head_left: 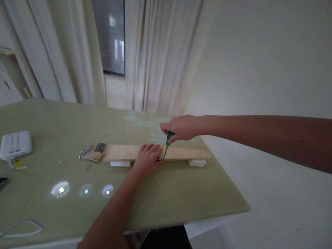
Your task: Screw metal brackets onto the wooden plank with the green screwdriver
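A long, pale wooden board (pixel 185 152) lies flat across two white blocks, the left block (pixel 120 164) and the right block (pixel 197 163). My left hand (pixel 148 158) rests on the middle of the board with its fingers stretched out and slightly apart. Beside its thumb, at the board's front edge, is a small metal piece (pixel 161 158), partly covered and too small to make out fully. My right hand (pixel 181 128) is closed around the green and black handle of a screwdriver (pixel 167 140). The screwdriver tilts, its tip pointing down at the metal piece.
Left of the board lie a brown flat piece (pixel 94 156), a dark hinge-like part (pixel 99 147), a metal strip (pixel 86 149) and several small screws. Further left are a white box (pixel 15 145) and a white cable (pixel 18 234). The green table (pixel 188 198) ends at a wall on the right.
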`<action>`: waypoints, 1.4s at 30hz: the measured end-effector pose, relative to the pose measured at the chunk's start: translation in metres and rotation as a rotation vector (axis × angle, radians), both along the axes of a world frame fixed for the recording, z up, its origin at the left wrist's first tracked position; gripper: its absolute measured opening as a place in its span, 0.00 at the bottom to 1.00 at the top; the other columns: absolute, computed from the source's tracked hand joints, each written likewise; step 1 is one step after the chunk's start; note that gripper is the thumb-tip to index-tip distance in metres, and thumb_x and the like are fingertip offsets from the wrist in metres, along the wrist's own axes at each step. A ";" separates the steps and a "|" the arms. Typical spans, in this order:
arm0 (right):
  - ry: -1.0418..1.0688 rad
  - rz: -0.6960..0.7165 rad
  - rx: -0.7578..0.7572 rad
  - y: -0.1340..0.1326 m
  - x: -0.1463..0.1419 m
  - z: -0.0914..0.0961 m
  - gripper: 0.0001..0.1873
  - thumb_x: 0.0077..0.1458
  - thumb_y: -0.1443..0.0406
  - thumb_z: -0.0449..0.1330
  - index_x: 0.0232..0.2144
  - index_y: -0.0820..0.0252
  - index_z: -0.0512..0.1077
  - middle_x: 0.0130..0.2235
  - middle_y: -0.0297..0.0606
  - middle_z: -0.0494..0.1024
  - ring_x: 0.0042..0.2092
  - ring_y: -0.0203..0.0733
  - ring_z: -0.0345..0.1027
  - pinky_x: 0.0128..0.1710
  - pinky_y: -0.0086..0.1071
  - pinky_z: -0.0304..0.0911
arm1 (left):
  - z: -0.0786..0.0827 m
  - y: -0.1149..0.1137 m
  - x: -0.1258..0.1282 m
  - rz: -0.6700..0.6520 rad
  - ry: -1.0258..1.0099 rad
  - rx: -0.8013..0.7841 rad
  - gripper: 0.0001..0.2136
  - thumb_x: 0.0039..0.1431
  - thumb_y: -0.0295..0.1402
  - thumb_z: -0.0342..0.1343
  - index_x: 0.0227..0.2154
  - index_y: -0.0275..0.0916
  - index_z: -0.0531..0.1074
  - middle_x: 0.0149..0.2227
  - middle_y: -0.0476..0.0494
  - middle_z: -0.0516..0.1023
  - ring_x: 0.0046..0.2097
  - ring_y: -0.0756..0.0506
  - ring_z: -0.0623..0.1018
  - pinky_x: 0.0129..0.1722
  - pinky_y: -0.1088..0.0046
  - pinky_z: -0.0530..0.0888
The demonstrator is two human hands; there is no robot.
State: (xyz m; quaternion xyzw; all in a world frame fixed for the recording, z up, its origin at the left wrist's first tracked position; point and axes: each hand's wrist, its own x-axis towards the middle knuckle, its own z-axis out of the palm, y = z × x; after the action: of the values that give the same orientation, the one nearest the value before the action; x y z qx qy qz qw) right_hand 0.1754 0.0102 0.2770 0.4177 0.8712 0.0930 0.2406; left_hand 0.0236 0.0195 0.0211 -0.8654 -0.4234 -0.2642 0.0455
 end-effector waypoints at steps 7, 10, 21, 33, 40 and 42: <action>0.011 -0.069 0.097 0.000 0.002 -0.005 0.28 0.69 0.44 0.52 0.49 0.60 0.76 0.49 0.56 0.82 0.48 0.59 0.78 0.34 0.36 0.59 | -0.002 0.001 -0.001 0.002 0.007 0.013 0.23 0.61 0.39 0.66 0.59 0.50 0.74 0.62 0.41 0.76 0.61 0.34 0.73 0.62 0.49 0.67; 0.020 -0.052 0.015 0.000 0.004 0.000 0.27 0.63 0.46 0.62 0.54 0.57 0.72 0.51 0.52 0.82 0.48 0.56 0.78 0.33 0.34 0.58 | -0.001 0.000 -0.001 0.005 0.014 0.013 0.22 0.61 0.40 0.66 0.58 0.48 0.74 0.62 0.41 0.77 0.62 0.33 0.73 0.62 0.49 0.67; 0.028 -0.085 0.042 0.003 0.004 -0.003 0.25 0.64 0.47 0.60 0.53 0.58 0.74 0.51 0.53 0.83 0.49 0.56 0.78 0.37 0.35 0.62 | -0.001 0.002 -0.001 -0.002 0.010 0.003 0.23 0.61 0.40 0.66 0.59 0.51 0.74 0.63 0.40 0.76 0.62 0.33 0.73 0.62 0.47 0.67; 0.035 -0.079 0.028 0.005 0.005 -0.002 0.28 0.63 0.43 0.60 0.53 0.58 0.75 0.50 0.53 0.83 0.48 0.56 0.78 0.37 0.36 0.62 | 0.000 0.001 -0.001 0.013 0.041 0.019 0.22 0.62 0.40 0.65 0.58 0.47 0.74 0.63 0.41 0.77 0.62 0.33 0.73 0.61 0.48 0.67; 0.000 0.015 0.124 0.001 0.006 -0.005 0.28 0.68 0.44 0.55 0.48 0.61 0.78 0.48 0.57 0.83 0.48 0.60 0.79 0.36 0.37 0.62 | 0.001 0.000 0.000 0.005 0.026 0.016 0.23 0.61 0.39 0.67 0.58 0.49 0.74 0.63 0.42 0.76 0.62 0.33 0.73 0.62 0.49 0.67; -0.024 -0.043 0.134 0.001 0.007 -0.005 0.31 0.68 0.42 0.52 0.47 0.63 0.78 0.48 0.58 0.83 0.49 0.61 0.79 0.36 0.37 0.62 | 0.001 0.000 -0.001 0.009 0.024 0.015 0.22 0.61 0.39 0.67 0.58 0.50 0.74 0.63 0.42 0.77 0.62 0.33 0.74 0.61 0.49 0.68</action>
State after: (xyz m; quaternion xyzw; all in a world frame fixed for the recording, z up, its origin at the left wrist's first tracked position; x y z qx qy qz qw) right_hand 0.1820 0.0115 0.2719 0.4504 0.8509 0.1509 0.2243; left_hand 0.0230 0.0195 0.0217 -0.8662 -0.4247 -0.2566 0.0583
